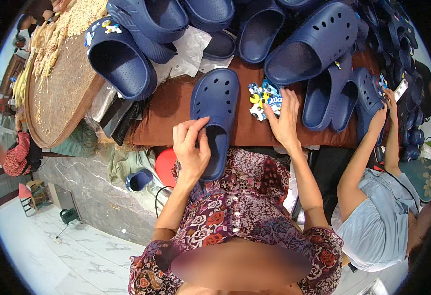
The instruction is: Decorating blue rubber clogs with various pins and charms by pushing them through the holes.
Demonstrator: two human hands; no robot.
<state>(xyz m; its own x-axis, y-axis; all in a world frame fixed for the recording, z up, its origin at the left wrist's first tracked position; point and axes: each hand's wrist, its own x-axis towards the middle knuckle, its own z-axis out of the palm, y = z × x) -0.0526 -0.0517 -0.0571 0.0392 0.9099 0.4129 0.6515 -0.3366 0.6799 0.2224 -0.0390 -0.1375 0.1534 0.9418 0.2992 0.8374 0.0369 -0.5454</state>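
Note:
A navy blue clog [215,96] with holes across its toe lies in front of me on the brown cloth-covered table [169,113], its heel over the near edge. My left hand [192,151] grips the clog's left rim by the foot opening. To its right is a small heap of colourful shoe charms [260,102] in blue, white and yellow. My right hand [285,122] rests at the heap's right side, fingers stretched and apart, with nothing held. Just beyond the heap, a large navy clog [314,44] lies on its side.
Several navy clogs crowd the table's far side; one [119,64] has charms on it. A round woven tray [63,105] of corn stands left. At right, a co-worker's hand [379,118] holds another clog [368,96]. A red stool [165,167] stands below the table.

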